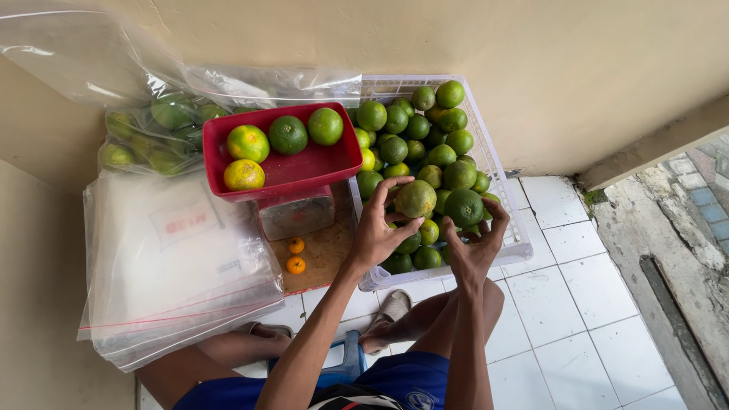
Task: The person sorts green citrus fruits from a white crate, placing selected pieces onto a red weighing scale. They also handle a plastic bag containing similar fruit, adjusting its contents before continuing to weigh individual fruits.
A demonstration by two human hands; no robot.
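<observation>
My left hand (377, 228) grips a yellowish-green orange (415, 199) over the white plastic crate (507, 199). My right hand (477, 247) closes around a darker green orange (464, 206) right beside it. The crate is heaped with several green oranges (425, 129). To its left, a red scale tray (319, 168) holds several oranges, among them a yellow-green orange on the tray (244, 175) and a green orange on the tray (326, 125). The tray rests on a metal scale body (296, 214).
Two small orange fruits (295, 257) lie on a wooden board under the scale. A stack of clear zip bags (171, 266) lies at left, and a bagged batch of green oranges (152, 133) sits behind. My knees and sandalled foot (387, 310) rest on white tiles; a wall runs behind.
</observation>
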